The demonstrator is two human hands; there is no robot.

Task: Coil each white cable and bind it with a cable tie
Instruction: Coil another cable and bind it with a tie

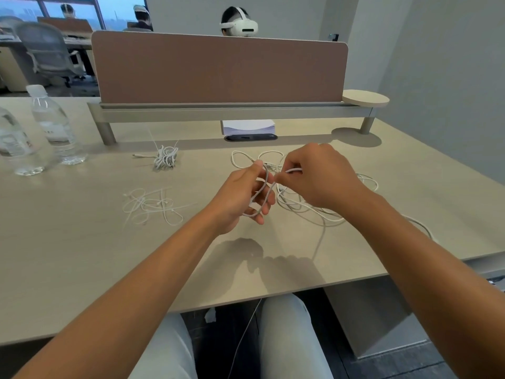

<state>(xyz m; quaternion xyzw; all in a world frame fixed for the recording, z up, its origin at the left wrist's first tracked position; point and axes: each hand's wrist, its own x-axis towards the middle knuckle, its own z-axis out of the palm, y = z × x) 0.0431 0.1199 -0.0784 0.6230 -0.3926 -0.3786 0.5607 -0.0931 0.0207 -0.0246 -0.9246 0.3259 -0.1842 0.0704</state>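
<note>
While one bundled cable lay coiled and apparently tied at the far left of the desk, the task was judged approx. a third done at most: a second white cable was only in its first loops, and a loose tangle of thin white pieces, prob. cable ties w/ maybe another lead mixed in, was left untouched nearer the front-left. The small loop being formed was seen wrapped round the fingers of the left hand, w/ the thumb pressed on its top, so that hand was closed on the coil. The right hand was pinched shut on the next stretch of the same cable, just beside the left thumb, feeding it over. The rest of that cable was spread in slack curls under and behind the right hand, w/ one end trailed off the desk's near edge betw. the knees; binding was still to be done
</note>
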